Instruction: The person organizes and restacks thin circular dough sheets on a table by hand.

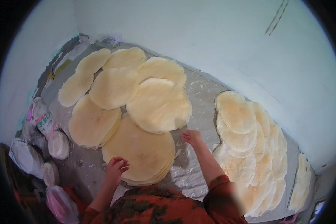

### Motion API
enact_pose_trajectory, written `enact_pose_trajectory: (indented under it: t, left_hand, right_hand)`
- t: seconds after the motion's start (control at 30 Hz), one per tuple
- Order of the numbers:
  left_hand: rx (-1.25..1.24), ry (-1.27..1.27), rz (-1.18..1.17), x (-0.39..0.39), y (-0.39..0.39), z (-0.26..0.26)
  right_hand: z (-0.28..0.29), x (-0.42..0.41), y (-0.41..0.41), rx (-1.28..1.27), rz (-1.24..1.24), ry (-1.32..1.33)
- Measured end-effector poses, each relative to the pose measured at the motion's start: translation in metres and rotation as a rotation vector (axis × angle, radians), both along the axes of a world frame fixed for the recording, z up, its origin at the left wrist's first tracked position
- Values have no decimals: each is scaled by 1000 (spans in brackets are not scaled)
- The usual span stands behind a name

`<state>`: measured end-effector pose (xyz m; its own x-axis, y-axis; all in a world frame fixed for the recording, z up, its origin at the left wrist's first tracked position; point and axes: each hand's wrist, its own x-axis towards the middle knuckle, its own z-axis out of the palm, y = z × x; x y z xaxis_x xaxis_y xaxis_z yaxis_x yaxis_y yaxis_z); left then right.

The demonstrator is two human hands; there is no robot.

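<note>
In front of me a stack of large, thin, pale-golden round flatbreads (141, 152) lies near my body, its layered edges showing at the front right. My left hand (118, 167) hovers at the stack's left front edge, fingers loosely curled with nothing visible in them; whether it touches the bread is unclear. My right hand (192, 137) is just below the edge of another flatbread stack (159, 105), which overlaps the near one. Its fingers point left and appear to hold nothing. To the left sits a smaller stack of flatbreads (93, 120).
More flatbreads (114, 86) spread toward the back left. Overlapping flatbreads (238, 112) cover the right side along the white wall (212, 42). Wrapped plastic packages (58, 145) and a printed sack (44, 120) line the left edge. Flakes lie on the grey sheet (200, 92).
</note>
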<state>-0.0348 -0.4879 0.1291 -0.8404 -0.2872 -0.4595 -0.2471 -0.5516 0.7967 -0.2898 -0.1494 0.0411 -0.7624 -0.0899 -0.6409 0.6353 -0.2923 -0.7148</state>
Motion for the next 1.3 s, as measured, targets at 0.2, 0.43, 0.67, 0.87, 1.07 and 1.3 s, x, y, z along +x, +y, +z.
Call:
enact_pose_trajectory:
  t: [0.2,0.43,0.67,0.87,1.07,1.3]
  left_hand:
    - [136,51,-4,-1,-16,-7]
    - [294,31,-61,3,-34,-21]
    - [853,-97,-162,-42,-19,-72]
    - [1369,126,-210,-70,1,-58]
    - [1272,108,-183,-55,18,-52]
    - [1222,195,-295,-30,-2,-59]
  right_hand:
    - [2,-30,-74,200,-92,-204]
    - [46,-26,-121,128,-351,-425]
    - [81,-40,-116,46,-279,183]
    - [159,103,-66,-161,-189,79]
    - [42,215,-4,-40,-282,-148]
    - [42,260,-28,1442,142,318]
